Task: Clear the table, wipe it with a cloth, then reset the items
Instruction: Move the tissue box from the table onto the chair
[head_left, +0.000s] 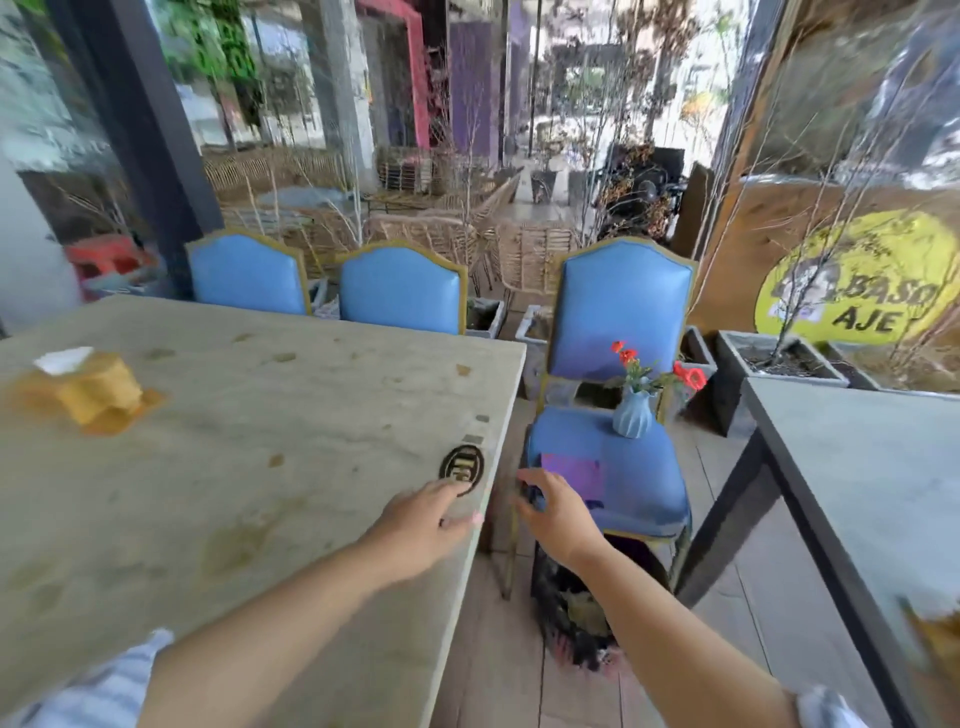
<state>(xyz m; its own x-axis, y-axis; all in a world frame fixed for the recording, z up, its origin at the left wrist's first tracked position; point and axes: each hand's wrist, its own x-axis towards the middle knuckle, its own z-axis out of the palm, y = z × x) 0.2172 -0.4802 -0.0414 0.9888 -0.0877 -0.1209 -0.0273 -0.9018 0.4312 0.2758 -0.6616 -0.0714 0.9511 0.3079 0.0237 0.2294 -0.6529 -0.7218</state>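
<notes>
My left fingers (448, 493) relaxed, tips at coaster (462, 464) | right fingers (540, 480) curled right of coaster, hold unclear | cloth (574, 475) flat farther right, axis unclear

Left grip (431, 514): lower centre, palm down, fingers extended; bare forearm from lower left. Right grip (558, 512): just beside, fingers curled, blurred; forearm from lower right.

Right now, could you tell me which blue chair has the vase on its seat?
The rightmost blue chair, off the table's end: a blue vase and a purple cloth sit on its seat. The other two chairs show only backs.
</notes>
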